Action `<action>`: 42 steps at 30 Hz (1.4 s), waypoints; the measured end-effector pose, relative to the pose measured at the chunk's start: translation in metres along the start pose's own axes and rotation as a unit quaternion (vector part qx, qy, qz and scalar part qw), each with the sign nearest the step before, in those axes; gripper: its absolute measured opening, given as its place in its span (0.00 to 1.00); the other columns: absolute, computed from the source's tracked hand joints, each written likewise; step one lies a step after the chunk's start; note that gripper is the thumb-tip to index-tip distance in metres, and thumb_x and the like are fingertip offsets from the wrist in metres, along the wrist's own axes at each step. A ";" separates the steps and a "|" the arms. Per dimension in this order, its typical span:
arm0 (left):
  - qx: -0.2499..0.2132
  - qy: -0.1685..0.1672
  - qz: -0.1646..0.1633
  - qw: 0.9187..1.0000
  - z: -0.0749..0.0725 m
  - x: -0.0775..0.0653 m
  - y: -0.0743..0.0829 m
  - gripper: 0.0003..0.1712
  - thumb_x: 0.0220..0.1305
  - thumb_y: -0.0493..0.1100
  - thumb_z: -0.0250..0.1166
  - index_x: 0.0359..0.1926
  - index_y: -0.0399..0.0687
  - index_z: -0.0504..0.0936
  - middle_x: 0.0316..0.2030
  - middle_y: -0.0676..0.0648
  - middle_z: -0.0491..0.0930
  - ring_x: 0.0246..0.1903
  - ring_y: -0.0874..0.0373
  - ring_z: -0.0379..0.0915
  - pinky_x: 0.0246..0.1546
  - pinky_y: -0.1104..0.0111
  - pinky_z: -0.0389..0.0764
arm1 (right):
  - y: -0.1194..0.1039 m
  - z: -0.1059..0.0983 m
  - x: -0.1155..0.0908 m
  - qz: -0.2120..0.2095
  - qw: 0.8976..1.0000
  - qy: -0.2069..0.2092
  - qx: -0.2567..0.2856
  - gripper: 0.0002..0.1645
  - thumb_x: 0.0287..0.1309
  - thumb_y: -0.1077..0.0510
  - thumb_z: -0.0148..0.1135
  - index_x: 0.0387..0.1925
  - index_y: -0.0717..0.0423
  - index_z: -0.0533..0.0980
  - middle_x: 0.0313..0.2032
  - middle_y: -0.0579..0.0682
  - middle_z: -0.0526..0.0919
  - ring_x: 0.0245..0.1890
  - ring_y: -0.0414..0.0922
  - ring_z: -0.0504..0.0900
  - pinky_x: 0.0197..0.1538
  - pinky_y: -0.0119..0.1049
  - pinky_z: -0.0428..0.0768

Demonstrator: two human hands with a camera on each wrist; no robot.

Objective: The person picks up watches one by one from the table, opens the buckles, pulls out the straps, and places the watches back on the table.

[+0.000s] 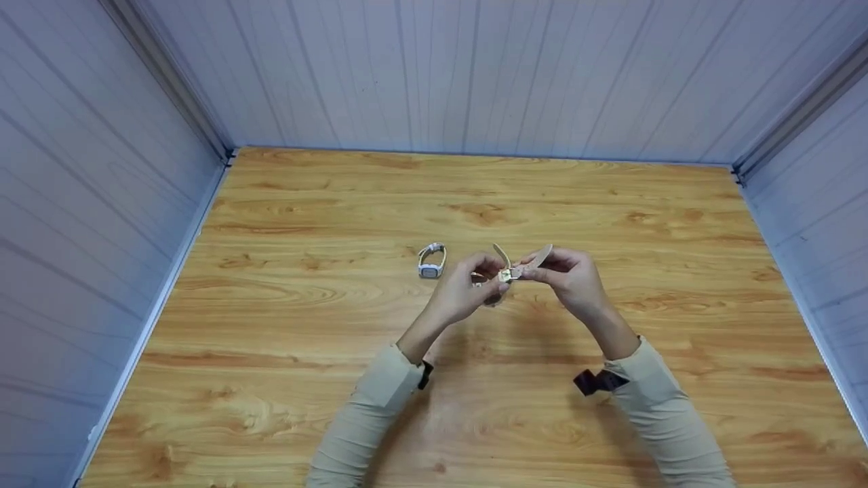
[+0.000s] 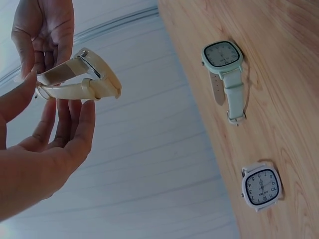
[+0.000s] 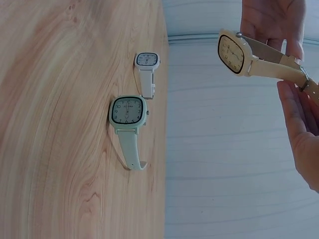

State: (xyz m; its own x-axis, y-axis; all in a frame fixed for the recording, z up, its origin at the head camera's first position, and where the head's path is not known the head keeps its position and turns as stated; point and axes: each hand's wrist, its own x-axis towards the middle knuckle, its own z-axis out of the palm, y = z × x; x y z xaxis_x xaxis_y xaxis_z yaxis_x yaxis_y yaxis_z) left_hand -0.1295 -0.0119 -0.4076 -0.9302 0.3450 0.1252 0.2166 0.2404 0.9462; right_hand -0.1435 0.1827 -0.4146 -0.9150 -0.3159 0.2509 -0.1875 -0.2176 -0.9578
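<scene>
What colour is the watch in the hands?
Pale creamy yellow; the watch shows best in the right wrist view.

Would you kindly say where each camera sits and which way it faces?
Head: on the head, facing forward-down at the table; left hand, right hand, sleeves show.
Left wrist: on that wrist, facing the cream watch; both hands show.
Right wrist: on that wrist, facing the same watch; both hands show.
Wrist views share green watch and white watch.

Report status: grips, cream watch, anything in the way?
Left grip and right grip pinching cream watch by its strap. Watch raised off table. White watch, green watch lie on table, nothing seen blocking.
</scene>
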 end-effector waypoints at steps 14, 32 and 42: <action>0.014 0.007 -0.039 0.999 0.000 0.001 0.002 0.09 0.56 0.35 0.65 0.38 0.36 0.79 0.33 0.45 0.79 0.34 0.56 0.76 0.35 0.73 0.77 | -0.001 -0.003 0.003 0.014 0.999 -0.033 -0.029 0.05 0.52 0.72 0.60 0.31 0.74 0.74 0.36 0.57 0.80 0.37 0.49 0.80 0.43 0.40 0.79; 0.021 0.029 -0.012 0.999 0.001 0.003 0.001 0.08 0.53 0.31 0.65 0.36 0.33 0.79 0.31 0.43 0.80 0.33 0.56 0.76 0.34 0.75 0.77 | 0.003 0.003 0.002 0.054 0.993 -0.073 -0.080 0.22 0.47 0.73 0.64 0.46 0.78 0.69 0.37 0.54 0.79 0.39 0.46 0.80 0.43 0.37 0.78; 0.000 0.026 0.002 1.000 -0.001 0.003 0.003 0.09 0.54 0.30 0.65 0.37 0.32 0.79 0.33 0.41 0.79 0.35 0.54 0.75 0.36 0.74 0.77 | 0.005 0.007 0.002 0.021 0.990 -0.069 -0.118 0.23 0.48 0.73 0.64 0.49 0.75 0.71 0.41 0.63 0.77 0.39 0.46 0.79 0.43 0.35 0.78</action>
State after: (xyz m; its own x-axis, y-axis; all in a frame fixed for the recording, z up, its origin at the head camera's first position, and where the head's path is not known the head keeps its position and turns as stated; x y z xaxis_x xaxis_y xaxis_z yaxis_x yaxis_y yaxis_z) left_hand -0.1316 -0.0109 -0.4045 -0.9434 0.2983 0.1449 0.2209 0.2392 0.9455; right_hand -0.1440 0.1743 -0.4182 -0.8698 -0.4461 0.2109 -0.2430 0.0153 -0.9699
